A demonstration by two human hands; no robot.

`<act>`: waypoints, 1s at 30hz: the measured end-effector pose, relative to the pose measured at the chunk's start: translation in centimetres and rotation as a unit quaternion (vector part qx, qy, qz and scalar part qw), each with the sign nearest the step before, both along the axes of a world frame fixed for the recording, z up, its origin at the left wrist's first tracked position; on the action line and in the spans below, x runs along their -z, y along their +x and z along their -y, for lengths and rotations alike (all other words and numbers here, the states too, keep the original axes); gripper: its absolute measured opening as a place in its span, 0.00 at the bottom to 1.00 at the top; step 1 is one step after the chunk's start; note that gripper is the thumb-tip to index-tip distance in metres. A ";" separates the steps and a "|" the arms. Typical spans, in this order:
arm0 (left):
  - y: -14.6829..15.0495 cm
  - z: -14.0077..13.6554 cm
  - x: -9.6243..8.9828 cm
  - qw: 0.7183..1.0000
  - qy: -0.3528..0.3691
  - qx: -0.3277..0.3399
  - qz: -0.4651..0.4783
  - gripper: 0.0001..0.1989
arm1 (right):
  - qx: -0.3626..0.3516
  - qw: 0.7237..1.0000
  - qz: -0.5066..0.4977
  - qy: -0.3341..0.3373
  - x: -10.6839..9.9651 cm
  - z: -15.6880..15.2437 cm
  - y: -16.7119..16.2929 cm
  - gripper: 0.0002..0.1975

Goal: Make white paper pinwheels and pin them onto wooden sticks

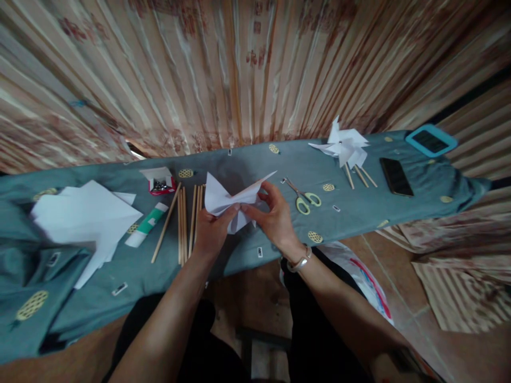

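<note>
A white paper pinwheel (221, 197) with curled blades is held up over the middle of the cloth-covered table. My left hand (211, 226) is closed on its lower left side, the thumb at the centre. From the right, my right hand (275, 215) pinches the paper, its thumb meeting the left one at the middle. What lies under the thumbs is too small to make out. Just left of my left hand lie several wooden sticks (182, 226). Scissors (304, 200) with pale green handles rest to the right of my right hand.
A stack of white paper (90, 213), a green-and-white glue stick (147, 224) and an open red box of small metal pieces (162, 183) lie left. Finished pinwheels on sticks (347, 146), a black phone (396, 176) and a blue-framed device (431, 140) lie right. A curtain (239, 80) hangs behind.
</note>
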State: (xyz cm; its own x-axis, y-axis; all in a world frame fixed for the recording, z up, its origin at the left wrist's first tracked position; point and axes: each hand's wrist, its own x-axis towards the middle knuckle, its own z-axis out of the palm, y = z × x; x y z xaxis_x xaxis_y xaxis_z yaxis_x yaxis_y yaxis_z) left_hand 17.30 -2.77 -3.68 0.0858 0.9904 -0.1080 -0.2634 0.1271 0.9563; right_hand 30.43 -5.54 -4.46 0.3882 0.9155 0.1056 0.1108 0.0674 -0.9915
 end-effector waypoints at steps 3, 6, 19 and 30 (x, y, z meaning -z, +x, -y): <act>0.0 -0.1 0.0 1.000 0.005 -0.003 0.011 0.11 | -0.013 1.000 -0.011 0.014 -0.3 0.0 0.1 0.33; 0.1 -0.2 -0.2 1.000 0.001 -0.008 0.007 0.10 | -0.031 0.999 -0.017 0.017 -0.4 0.1 0.5 0.37; -0.2 -0.1 -0.9 0.997 0.003 0.000 -0.073 0.07 | -0.060 0.997 -0.032 -0.035 -1.0 0.6 1.3 0.39; -0.1 -0.2 -0.5 0.996 0.001 -0.005 -0.085 0.08 | -0.064 0.995 -0.064 -0.034 -1.1 0.4 1.2 0.35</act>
